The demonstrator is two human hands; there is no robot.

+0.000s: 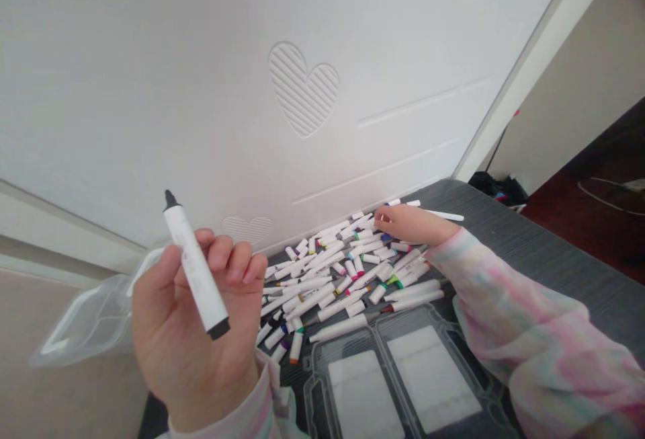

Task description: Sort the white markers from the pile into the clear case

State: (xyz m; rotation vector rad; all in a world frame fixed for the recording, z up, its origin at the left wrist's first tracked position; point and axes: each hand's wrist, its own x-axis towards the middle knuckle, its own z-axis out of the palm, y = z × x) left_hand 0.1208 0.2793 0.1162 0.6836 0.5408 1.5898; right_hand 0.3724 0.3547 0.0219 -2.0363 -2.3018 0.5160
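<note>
My left hand [194,328] is raised close to the camera, fingers wrapped round a white marker [196,271] with black ends, held upright and slightly tilted. My right hand [410,224] reaches out over the far side of a pile of white markers [332,277] with coloured caps, lying on the dark grey table [534,244]. Its fingers curl down among the markers; what they grip is hidden. Both sleeves are pastel tie-dye.
A clear plastic case [398,378] with two white inserts lies open at the near table edge. Its transparent lid [91,318] hangs off to the left. A white panel with embossed hearts [302,89] stands behind the table. Dark floor and cables show at right.
</note>
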